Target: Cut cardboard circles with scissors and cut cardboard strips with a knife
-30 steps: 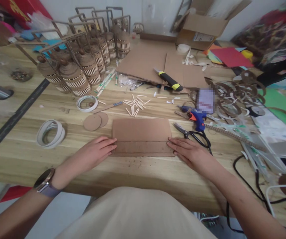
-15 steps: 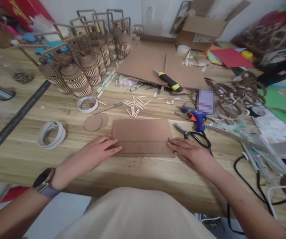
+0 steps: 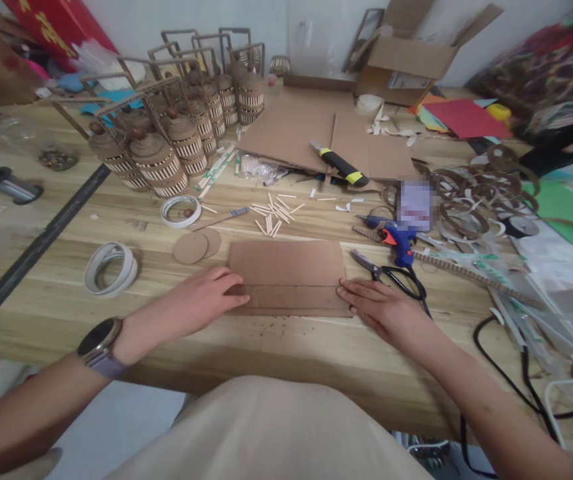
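Observation:
A rectangular sheet of brown cardboard [image 3: 286,261] lies flat in front of me, with a narrow cardboard strip [image 3: 291,297] along its near side. At the strip's left end my left hand [image 3: 216,295] holds it, thumb on the near side and fingers bent over the far side. My right hand [image 3: 377,303] grips the right end, its fingers close together and reaching onto the strip; its thumb is hard to make out. Dark crumbs lie on the wood just below the cardboard.
Scissors [image 3: 376,270] and a blue glue gun [image 3: 400,243] lie right of the cardboard. Beyond it are small wooden sticks [image 3: 274,215], cardboard discs [image 3: 191,247] and a utility knife [image 3: 339,165]. Tape rolls [image 3: 110,269] lie left; several woven lanterns [image 3: 159,163] stand behind.
The view has shifted slightly, moving everything a little right. My left hand's fingers are bent more and stand further from the thumb. My right hand stays at the strip's right end.

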The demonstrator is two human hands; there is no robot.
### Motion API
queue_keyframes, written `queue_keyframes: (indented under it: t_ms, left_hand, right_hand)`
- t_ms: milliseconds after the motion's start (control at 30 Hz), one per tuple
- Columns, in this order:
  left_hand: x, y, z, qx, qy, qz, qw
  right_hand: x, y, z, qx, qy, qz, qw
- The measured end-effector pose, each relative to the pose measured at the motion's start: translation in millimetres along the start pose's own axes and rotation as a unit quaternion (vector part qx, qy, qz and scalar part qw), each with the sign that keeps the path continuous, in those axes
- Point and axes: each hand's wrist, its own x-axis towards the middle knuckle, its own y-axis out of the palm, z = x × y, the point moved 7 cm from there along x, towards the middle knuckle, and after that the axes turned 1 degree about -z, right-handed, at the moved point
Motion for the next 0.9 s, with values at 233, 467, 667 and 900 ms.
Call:
queue_keyframes:
  t_ms: [233,467,667,900]
  left_hand:
    - [40,-15.5,-11,-0.082,0.068,0.051,0.993]
    - [53,-15.0,-24,0.005,0.114,0.044,0.993]
    - [61,-15.5,-25,0.034,0.112,0.071,0.991]
    - [80,-25.6,-27,0.003,0.092,0.151,0.984]
  right_hand:
    - [0,0,-2,0.009,-0.006,-0.012,1.0]
    - [1,1,-3,0.022,0.003,-0.003,1.0]
    - [3,1,-2,0.025,0.0,0.003,1.0]
    - [4,-1,0,0.02,0.004,0.022,1.0]
